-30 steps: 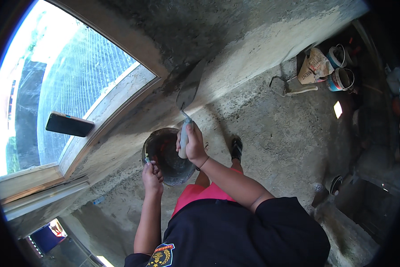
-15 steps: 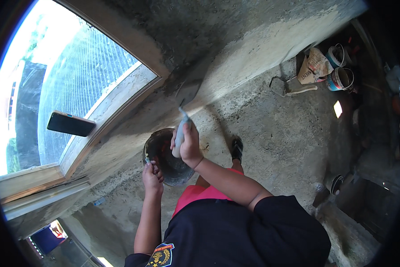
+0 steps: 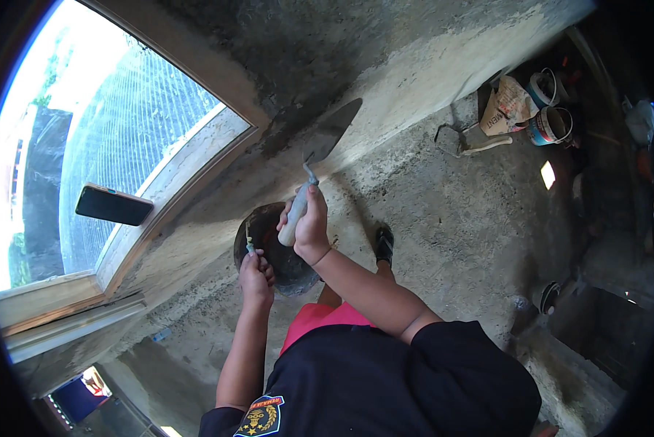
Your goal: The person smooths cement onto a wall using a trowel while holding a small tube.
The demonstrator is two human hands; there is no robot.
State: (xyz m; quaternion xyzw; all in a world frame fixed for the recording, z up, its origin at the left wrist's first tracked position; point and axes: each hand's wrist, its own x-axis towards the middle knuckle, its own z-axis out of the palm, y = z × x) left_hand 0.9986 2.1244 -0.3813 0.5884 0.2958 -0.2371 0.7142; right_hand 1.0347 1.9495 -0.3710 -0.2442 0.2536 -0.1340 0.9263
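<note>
My right hand [image 3: 310, 237] is wrapped around the pale, mortar-smeared handle of a trowel [image 3: 336, 131]. Its grey blade points away from me, in front of the plastered wall; whether it touches the wall I cannot tell. Lower and to the left, my left hand [image 3: 256, 280] is closed around a slim tool [image 3: 250, 244] whose narrow end sticks up, crusted with something pale; its kind is unclear. Beneath both hands a dark round basin [image 3: 298, 284] rests on the floor against the wall, its inside partly hidden by my hands.
A phone [image 3: 114, 205] leans out from the window frame [image 3: 221, 138] at left. Far right on the rough concrete floor [image 3: 443, 218] are a paper sack [image 3: 505, 108], two buckets [image 3: 549, 125] and a hoe-like tool with a pale handle [image 3: 487, 146]. My foot [image 3: 384, 244] stands right of the basin.
The trowel has swung up and to the right, its blade now showing broader against the wall. My left hand has shifted slightly right and up with the slim tool.
</note>
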